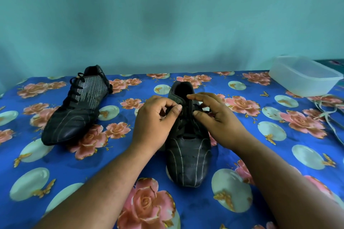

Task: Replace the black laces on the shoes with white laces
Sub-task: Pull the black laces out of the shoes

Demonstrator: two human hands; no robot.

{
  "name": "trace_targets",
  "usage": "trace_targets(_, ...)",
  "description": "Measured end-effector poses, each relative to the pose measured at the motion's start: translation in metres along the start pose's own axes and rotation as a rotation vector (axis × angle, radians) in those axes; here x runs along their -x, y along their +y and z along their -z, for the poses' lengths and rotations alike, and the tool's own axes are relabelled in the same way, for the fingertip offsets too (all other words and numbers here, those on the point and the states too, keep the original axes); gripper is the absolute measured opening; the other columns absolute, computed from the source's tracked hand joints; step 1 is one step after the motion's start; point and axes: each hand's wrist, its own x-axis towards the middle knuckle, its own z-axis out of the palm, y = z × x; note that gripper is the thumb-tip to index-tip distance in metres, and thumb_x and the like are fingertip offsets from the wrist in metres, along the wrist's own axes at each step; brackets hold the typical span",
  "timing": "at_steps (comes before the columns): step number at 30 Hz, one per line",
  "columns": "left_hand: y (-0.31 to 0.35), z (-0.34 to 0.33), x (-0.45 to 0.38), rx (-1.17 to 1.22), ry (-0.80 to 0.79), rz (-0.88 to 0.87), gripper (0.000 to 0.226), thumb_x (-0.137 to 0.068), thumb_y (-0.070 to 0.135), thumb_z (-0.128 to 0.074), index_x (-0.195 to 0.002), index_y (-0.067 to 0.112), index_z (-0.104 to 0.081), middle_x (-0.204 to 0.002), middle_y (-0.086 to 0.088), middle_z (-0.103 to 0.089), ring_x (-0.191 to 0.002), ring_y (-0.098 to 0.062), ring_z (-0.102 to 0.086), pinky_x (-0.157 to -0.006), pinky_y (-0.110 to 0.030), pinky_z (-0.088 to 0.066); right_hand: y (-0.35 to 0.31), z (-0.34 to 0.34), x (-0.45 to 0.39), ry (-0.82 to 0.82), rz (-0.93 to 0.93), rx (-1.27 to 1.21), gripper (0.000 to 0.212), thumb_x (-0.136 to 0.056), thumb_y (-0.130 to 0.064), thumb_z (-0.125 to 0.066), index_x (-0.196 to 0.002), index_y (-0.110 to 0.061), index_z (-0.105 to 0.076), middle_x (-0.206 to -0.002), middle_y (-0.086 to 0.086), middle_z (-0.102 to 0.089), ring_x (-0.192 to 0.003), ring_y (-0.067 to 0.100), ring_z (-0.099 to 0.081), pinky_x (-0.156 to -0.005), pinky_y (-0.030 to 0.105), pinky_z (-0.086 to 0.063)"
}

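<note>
Two black leather football shoes with thin pale stripes are set on a bench covered in glossy blue cloth printed with pink roses. The near shoe stands at the middle, toe toward the front edge; its black lace is pinched by the left hand and the right hand. The far shoe, laced in black, lies toward the left rear corner. White laces trail at the right edge beside a translucent plastic box. No writing can be read.
</note>
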Motion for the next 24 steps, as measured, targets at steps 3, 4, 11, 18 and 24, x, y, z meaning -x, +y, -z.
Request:
trace_targets(3, -0.004, 0.005, -0.002, -0.021, 0.03, 0.111, 0.019, -0.089, 0.031, -0.073, -0.075, 0.021, -0.066, -0.071, 0.004, -0.062, -0.066, -0.014, -0.059, -0.062, -0.036, -0.049, 0.002, 0.001, 0.0, -0.007, -0.004, 0.001, 0.04, -0.094, -0.03, -0.061, -0.134, -0.036, -0.062, -0.133, -0.015, -0.055, -0.123, 0.005, -0.051, -0.101, 0.024, -0.043)
trace_targets(4, -0.01, 0.006, -0.003, -0.017, 0.039, 0.181, 0.021, -0.086, 0.037, -0.069, -0.072, 0.023, -0.064, -0.069, 0.003, -0.063, -0.066, -0.016, -0.062, -0.062, -0.04, -0.052, 0.002, 0.001, 0.001, -0.01, -0.006, -0.002, 0.038, -0.097, -0.027, -0.063, -0.134, -0.035, -0.062, -0.132, -0.015, -0.055, -0.122, 0.004, -0.05, -0.098, 0.018, -0.041)
trace_targets(11, -0.014, 0.009, -0.004, 0.14, -0.028, 0.25, 0.03, -0.086, 0.062, -0.059, -0.093, 0.034, -0.068, -0.098, 0.004, -0.07, -0.093, -0.02, -0.069, -0.081, -0.048, -0.059, 0.001, 0.0, 0.001, -0.011, -0.017, -0.026, 0.039, -0.099, -0.018, -0.065, -0.135, -0.034, -0.062, -0.135, -0.013, -0.055, -0.126, 0.008, -0.051, -0.103, 0.022, -0.042)
trace_targets(18, 0.001, 0.001, -0.001, -0.056, -0.032, -0.043, 0.014, -0.093, 0.033, -0.073, -0.093, 0.019, -0.072, -0.096, 0.007, -0.064, -0.094, -0.014, -0.062, -0.079, -0.013, -0.044, 0.002, 0.0, 0.0, -0.005, 0.008, -0.013, 0.04, -0.097, -0.021, -0.064, -0.135, -0.032, -0.062, -0.134, -0.012, -0.055, -0.126, 0.007, -0.052, -0.103, 0.024, -0.043)
trace_targets(24, -0.01, 0.007, -0.003, -0.103, 0.058, 0.137, 0.016, -0.092, 0.024, -0.074, -0.079, 0.019, -0.065, -0.086, 0.003, -0.062, -0.082, -0.017, -0.06, -0.072, -0.028, -0.046, 0.004, 0.0, 0.0, -0.005, -0.011, -0.016, 0.04, -0.094, -0.032, -0.06, -0.134, -0.037, -0.062, -0.134, -0.016, -0.055, -0.13, 0.009, -0.049, -0.105, 0.031, -0.043)
